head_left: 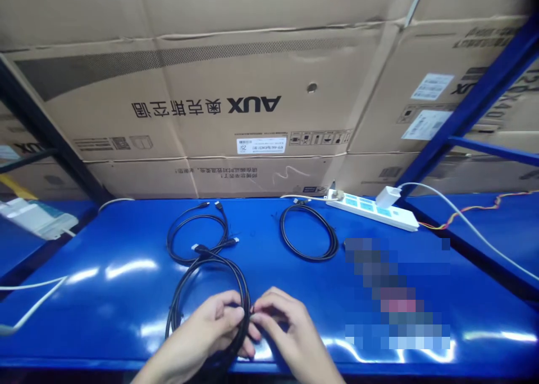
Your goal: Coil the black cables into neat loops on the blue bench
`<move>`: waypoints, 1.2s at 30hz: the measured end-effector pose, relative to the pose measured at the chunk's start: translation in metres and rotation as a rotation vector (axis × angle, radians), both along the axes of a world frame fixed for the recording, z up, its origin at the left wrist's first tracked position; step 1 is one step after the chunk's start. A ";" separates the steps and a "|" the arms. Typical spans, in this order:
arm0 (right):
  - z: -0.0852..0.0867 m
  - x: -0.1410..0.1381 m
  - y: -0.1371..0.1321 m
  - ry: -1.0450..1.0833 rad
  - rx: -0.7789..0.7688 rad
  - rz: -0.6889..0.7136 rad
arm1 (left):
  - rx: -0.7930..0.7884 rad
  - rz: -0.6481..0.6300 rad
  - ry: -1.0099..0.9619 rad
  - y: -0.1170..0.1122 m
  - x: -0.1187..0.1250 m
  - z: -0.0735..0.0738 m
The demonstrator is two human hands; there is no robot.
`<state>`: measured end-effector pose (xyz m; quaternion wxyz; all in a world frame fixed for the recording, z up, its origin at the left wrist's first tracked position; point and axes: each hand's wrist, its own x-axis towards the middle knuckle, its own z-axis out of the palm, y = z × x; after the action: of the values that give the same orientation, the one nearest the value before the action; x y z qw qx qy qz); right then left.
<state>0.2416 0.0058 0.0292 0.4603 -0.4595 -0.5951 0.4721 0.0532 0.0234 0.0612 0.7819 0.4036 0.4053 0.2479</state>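
One coiled black cable (181, 294), lying at the front edge of the blue table (118, 305). My left hand (202, 333): fingers (231, 314) curled closed around its strands. My right hand (286, 328): fingers (267, 316) half-curled, pinching the same strands. Behind: a second black cable coil (196, 238); to its right, a third black cable coil (309, 235); a white power strip (370, 213) near the back edge; cardboard cartons (252, 92) beyond.

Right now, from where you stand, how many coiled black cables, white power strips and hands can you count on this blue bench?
Coiled black cables: 3 (coil in the hands, upper left coil, coil by the strip)
White power strip: 1
Hands: 2 (left hand, right hand)
Total: 6
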 end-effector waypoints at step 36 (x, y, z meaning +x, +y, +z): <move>0.002 0.002 -0.004 -0.018 0.054 -0.008 | 0.176 -0.011 0.011 -0.001 0.004 -0.004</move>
<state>0.2434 0.0021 0.0312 0.4690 -0.4535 -0.6098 0.4501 0.0571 0.0224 0.0571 0.7424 0.4743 0.3843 0.2761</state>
